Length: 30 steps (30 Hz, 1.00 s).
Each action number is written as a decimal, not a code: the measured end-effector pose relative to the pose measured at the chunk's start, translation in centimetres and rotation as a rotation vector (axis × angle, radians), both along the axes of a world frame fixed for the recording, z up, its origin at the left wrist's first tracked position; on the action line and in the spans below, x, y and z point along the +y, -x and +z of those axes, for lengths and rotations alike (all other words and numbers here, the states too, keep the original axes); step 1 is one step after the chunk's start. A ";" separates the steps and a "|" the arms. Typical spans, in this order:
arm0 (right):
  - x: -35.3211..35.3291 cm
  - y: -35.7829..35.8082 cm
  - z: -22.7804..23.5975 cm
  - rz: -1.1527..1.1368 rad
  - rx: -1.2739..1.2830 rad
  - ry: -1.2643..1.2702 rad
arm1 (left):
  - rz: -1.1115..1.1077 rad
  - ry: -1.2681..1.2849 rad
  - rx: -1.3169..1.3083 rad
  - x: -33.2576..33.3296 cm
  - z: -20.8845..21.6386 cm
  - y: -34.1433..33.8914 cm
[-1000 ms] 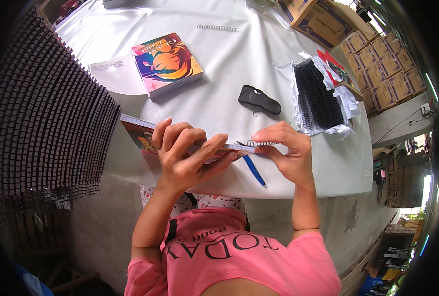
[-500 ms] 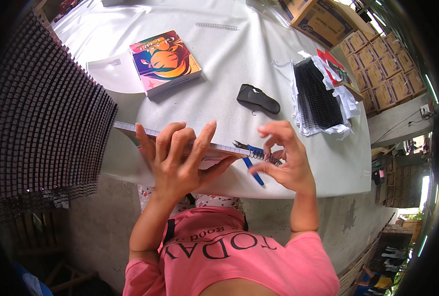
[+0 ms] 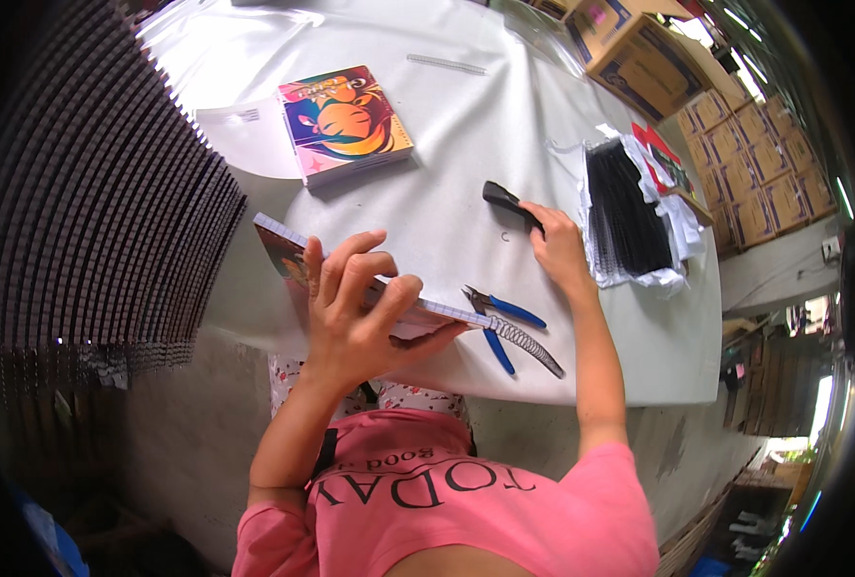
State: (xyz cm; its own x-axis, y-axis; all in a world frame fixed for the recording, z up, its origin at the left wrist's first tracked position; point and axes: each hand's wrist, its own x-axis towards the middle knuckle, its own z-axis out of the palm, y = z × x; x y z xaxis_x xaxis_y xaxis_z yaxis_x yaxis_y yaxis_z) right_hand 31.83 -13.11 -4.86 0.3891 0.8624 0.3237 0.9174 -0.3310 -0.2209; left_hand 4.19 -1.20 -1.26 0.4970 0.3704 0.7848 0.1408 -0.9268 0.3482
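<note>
My left hand [image 3: 350, 308] is closed around a notebook [image 3: 285, 252], standing on edge with its squared page edge upward. From the notebook's right end a spiral coil [image 3: 531, 348] sticks out, loose at its far tip. My right hand [image 3: 560, 242] reaches out to the right and grips one end of a black handheld tool [image 3: 500, 195], whose exact kind I cannot make out. Wire cutters [image 3: 520, 310] with blue handles lie with their jaws apart, just behind the coil. A tiny curved wire scrap [image 3: 505, 237] rests near the black tool.
A stack of colourful notebooks [image 3: 346, 125] sits at the far left on the white-covered table [image 3: 437, 144]. Black coils in torn white wrapping [image 3: 629, 207] lie at the right. A rack of black coils [image 3: 110, 212] rises at the left; cartons [image 3: 653, 72] stand behind.
My right hand has left the coil, moved forward and taken hold of the black tool, which is now turned. The coil hangs free; the notebook has tilted slightly.
</note>
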 end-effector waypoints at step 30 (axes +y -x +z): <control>5.1 9.3 5.9 0.353 0.711 -0.208 | 0.138 0.046 0.047 2.6 1.5 2.1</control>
